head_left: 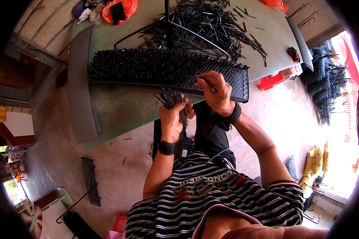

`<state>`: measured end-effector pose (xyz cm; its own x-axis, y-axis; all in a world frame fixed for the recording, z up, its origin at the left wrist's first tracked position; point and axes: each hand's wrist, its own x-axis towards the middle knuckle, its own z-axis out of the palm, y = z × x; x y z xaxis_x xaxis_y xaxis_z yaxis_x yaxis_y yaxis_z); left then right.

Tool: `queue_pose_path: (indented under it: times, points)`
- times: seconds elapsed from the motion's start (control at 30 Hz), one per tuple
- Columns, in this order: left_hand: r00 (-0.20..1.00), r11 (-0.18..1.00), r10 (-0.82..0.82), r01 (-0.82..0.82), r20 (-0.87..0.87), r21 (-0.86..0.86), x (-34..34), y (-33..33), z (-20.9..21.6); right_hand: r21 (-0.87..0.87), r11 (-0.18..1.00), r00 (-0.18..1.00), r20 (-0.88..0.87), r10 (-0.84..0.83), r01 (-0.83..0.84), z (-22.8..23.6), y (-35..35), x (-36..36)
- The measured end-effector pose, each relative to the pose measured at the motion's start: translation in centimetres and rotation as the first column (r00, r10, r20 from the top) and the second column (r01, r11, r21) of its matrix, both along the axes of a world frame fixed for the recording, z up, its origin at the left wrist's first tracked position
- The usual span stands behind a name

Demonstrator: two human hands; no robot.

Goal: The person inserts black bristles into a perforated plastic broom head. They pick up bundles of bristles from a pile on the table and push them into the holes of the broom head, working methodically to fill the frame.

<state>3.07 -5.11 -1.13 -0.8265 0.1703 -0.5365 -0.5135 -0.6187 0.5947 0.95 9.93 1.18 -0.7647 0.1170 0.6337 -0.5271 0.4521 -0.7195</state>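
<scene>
A long black perforated tray (237, 75) lies across the near part of the table. Dark strips stand packed upright over its left and middle (135, 65), while the holes at its right end show bare. My left hand (172, 119) is closed around a bundle of thin black strips (173, 101), just below the tray's near edge. Over the tray's right part, my right hand (217, 91) is pinched, thumb against forefinger, close to the edge of the packed strips. Whatever sits between those fingertips is too small to make out.
Behind the tray, a heap of loose black strips (203, 28) covers the green table (115, 123). A black wire stand (169, 28) rises there. An orange plastic bag (127, 15) lies far left. Right of the table are a red stool (270, 81) and stacked black racks (325, 83).
</scene>
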Motion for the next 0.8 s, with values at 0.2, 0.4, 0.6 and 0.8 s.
queue_pose_path:
  times: [0.2, 0.4, 0.6, 0.8]
  points:
    - [0.999, 1.000, 0.004, -0.004, 0.033, -0.021, -0.1, -0.1, 0.3, 0.053, 0.998, 0.998, 0.065, 0.015, -0.019, -1.5, -0.7, -1.5]
    - [0.999, 0.999, 0.013, -0.011, 0.052, -0.043, -0.1, -0.2, 0.7, 0.463, 0.886, 0.996, -0.061, 0.064, -0.028, 0.0, -0.5, -2.2]
    - [1.000, 0.999, -0.015, 0.016, 0.022, -0.043, 0.0, 0.3, 1.0, 0.567, 0.810, 0.982, 0.184, 0.052, -0.149, 1.7, 0.1, -2.7]
    - [0.999, 0.999, -0.021, 0.019, -0.036, -0.032, 0.3, 1.4, 0.9, 0.469, 0.882, 0.970, 0.232, -0.075, -0.044, 2.0, 0.7, -2.5]
